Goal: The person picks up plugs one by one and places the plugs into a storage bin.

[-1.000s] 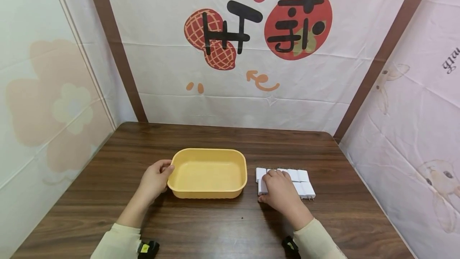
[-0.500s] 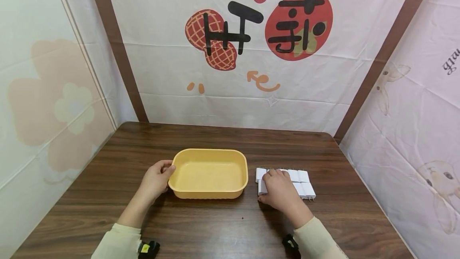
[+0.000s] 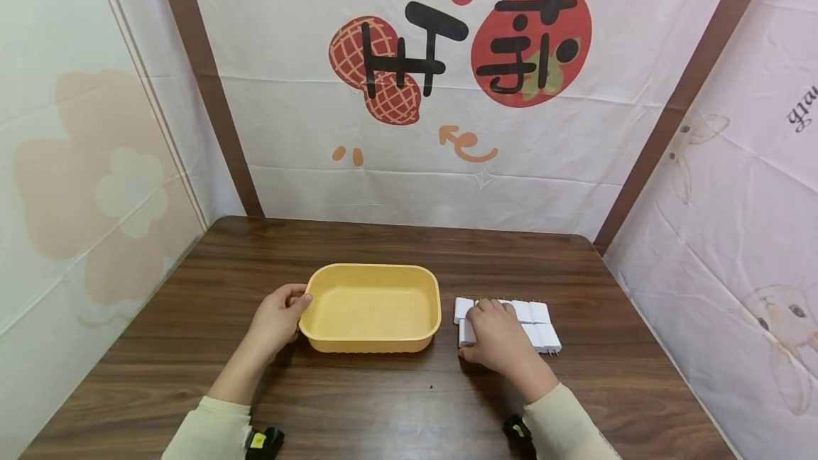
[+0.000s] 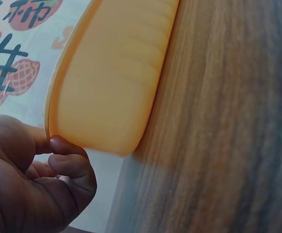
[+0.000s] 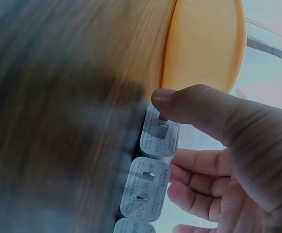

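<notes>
A yellow plastic basin [image 3: 371,312] sits mid-table with nothing in it. My left hand [image 3: 271,319] pinches its left rim, thumb inside and curled fingers outside, as the left wrist view confirms. To the right lie white plug chargers [image 3: 540,312], set close together in two rows with metal prongs pointing outward. Over their left part reaches my right hand [image 3: 497,339]. Its thumb [image 5: 179,104] presses the prong side of the front-row end charger [image 5: 155,138], fingers curled across the far side. That hand hides several chargers in the head view.
Everything stands on a dark wood-grain table [image 3: 383,403]. Printed white cloth [image 3: 409,190] hangs behind it, with further cloth at both sides. A neighbouring charger [image 5: 145,189] lies right beside the end one. Each wrist wears a black band.
</notes>
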{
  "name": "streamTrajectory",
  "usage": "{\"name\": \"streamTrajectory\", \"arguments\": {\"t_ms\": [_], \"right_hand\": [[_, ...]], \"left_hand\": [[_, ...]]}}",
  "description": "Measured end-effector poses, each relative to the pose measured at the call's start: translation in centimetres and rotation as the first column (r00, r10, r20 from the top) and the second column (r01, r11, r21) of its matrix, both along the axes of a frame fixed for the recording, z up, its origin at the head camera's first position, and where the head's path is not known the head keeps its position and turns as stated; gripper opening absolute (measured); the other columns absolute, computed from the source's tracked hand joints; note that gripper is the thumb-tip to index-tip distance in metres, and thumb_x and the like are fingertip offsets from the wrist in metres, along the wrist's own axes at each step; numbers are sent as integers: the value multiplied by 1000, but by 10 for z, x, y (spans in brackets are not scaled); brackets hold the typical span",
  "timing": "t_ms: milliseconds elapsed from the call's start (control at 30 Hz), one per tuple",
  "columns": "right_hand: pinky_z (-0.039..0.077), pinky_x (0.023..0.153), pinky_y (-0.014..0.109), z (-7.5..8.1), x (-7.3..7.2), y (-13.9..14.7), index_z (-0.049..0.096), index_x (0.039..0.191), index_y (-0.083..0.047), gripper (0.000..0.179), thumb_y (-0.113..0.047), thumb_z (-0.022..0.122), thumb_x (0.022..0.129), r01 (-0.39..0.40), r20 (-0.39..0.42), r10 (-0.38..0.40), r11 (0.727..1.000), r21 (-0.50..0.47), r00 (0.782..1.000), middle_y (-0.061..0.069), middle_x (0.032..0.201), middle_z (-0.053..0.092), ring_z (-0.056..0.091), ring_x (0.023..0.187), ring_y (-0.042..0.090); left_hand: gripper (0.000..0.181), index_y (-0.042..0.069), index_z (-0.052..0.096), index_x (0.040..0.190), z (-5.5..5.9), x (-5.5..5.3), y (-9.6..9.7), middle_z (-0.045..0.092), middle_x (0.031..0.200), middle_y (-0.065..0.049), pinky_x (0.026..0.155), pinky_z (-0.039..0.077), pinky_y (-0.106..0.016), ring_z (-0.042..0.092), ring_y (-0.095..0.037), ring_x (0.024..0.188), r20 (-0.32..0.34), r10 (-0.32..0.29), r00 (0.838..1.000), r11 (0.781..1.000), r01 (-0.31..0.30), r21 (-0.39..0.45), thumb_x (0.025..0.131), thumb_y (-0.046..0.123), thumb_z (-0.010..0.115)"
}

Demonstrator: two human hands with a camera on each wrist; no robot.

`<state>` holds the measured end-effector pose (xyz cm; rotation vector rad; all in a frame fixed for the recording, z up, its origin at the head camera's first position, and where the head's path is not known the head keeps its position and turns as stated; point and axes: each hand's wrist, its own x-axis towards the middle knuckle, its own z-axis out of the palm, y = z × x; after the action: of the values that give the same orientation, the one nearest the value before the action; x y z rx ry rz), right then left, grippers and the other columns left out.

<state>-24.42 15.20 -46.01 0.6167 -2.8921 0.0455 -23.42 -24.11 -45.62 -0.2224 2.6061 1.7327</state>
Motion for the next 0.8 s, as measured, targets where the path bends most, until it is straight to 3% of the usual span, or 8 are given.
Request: {"name": "streamTrajectory", "arguments": {"t_ms": [533, 800], "right_hand": [[46, 96, 54, 16, 4, -2, 71, 110, -7, 61, -48, 90, 69, -28, 10, 29, 998, -51, 1000, 7, 104, 64, 61, 102, 31], [47, 87, 49, 25, 7, -4, 71, 107, -8, 60, -47, 91, 66, -69, -37, 66, 994, -84, 997, 5, 99, 63, 60, 97, 30]], "left_hand": [[44, -3, 49, 143, 0, 0, -1, 58, 115, -21, 51, 48, -27, 55, -16, 69, -4, -4, 1000, 1000, 4, -9, 109, 25, 51], [43, -2, 49, 142, 1, 0, -1, 59, 111, -18, 52, 48, -26, 56, -15, 68, 0, -3, 1000, 1000, 3, -12, 109, 25, 51]]}}
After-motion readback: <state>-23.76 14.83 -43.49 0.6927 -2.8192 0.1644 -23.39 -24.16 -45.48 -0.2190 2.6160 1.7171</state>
